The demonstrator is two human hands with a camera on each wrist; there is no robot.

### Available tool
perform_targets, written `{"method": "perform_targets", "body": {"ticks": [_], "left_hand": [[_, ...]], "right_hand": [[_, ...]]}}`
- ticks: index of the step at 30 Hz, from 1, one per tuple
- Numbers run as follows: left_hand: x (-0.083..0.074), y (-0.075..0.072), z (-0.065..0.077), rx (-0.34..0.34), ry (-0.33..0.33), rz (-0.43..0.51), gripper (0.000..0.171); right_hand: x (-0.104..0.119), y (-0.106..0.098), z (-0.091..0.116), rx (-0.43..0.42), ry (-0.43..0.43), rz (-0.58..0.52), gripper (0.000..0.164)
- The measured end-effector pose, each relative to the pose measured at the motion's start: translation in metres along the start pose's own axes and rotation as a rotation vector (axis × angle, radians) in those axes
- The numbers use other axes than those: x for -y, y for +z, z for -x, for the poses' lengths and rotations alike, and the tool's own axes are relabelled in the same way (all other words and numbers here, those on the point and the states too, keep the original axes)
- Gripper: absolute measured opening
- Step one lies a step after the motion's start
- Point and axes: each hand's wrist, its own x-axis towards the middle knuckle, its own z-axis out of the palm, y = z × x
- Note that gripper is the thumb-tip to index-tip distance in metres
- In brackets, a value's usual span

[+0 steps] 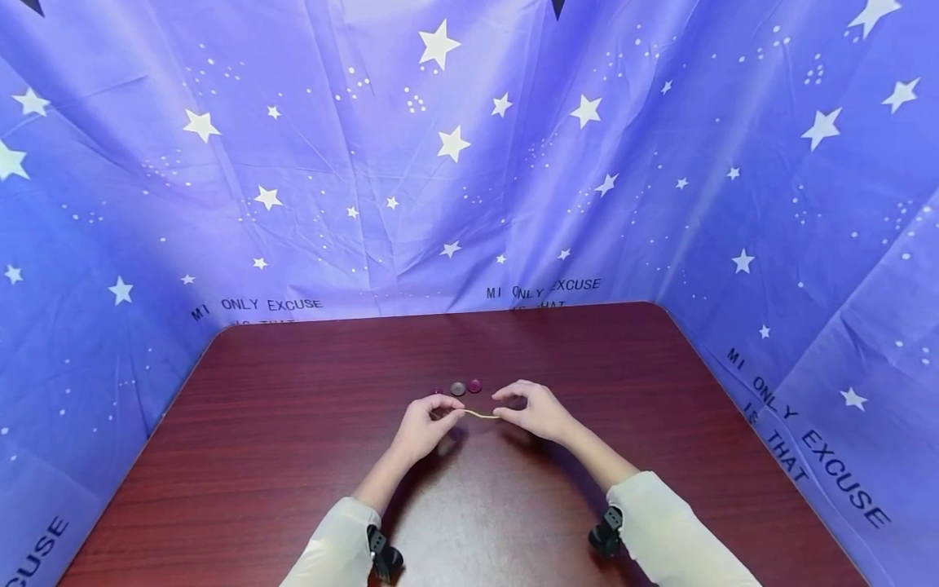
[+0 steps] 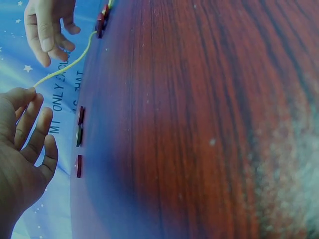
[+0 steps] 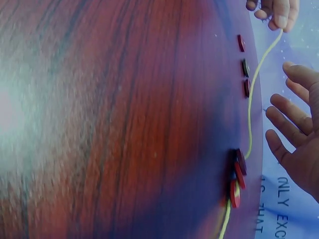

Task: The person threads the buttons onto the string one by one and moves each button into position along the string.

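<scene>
Yellow cord [image 1: 481, 416]: between the two hands, above the dark red table [image 1: 293, 440], with a slack curve in it. Looks light, soft and limp; I'd expect it to buckle if pushed from far back, so the place to take hold is close to its tip.

Left forearm: comes out of a pale sleeve [image 1: 333, 542], slanting forward and inward.

Left hand [image 1: 422, 427]: thumb and forefinger pressed together on the cord's end, the other fingers bent loosely and apart.

Loose discs: a row on the tabletop just beyond the left fingertips. First a dark red disc [image 1: 438, 390], partly behind that hand, then a greyish disc [image 1: 458, 389], then a purplish-red disc [image 1: 475, 386]. Button-like, probably light, hard and a bit slippery; rims would be the best grip.

Threaded discs: seen from the right wrist, a dark disc [image 3: 241, 161] and two red ones, the lower a bright red disc [image 3: 235, 194], lean together, apparently strung on the cord. They ought to slide if the line tips.

Right hand [image 1: 541, 412]: thumb and fingers well parted, nothing gripped; whether the thumb brushes the cord, I can't tell.

Right forearm: angles inward from its own pale sleeve [image 1: 675, 530].
</scene>
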Motion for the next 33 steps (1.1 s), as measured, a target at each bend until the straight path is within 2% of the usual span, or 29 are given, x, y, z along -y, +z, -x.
{"method": "perform_targets", "body": {"ticks": [10, 21, 33], "left_hand": [[0.001, 0.002, 0.000, -0.006, -0.006, -0.003, 0.004], [0.001, 0.005, 0.000, 0.001, 0.019, 0.009, 0.007], [-0.002, 0.006, 0.001, 0.008, 0.019, -0.012, 0.007]], "right_hand": [[0.013, 0.012, -0.005, 0.021, 0.008, -0.028, 0.024], [0.020, 0.022, -0.010, 0.053, -0.015, -0.080, 0.021], [0.020, 0.027, -0.010, 0.050, 0.032, -0.137, 0.014]]}}
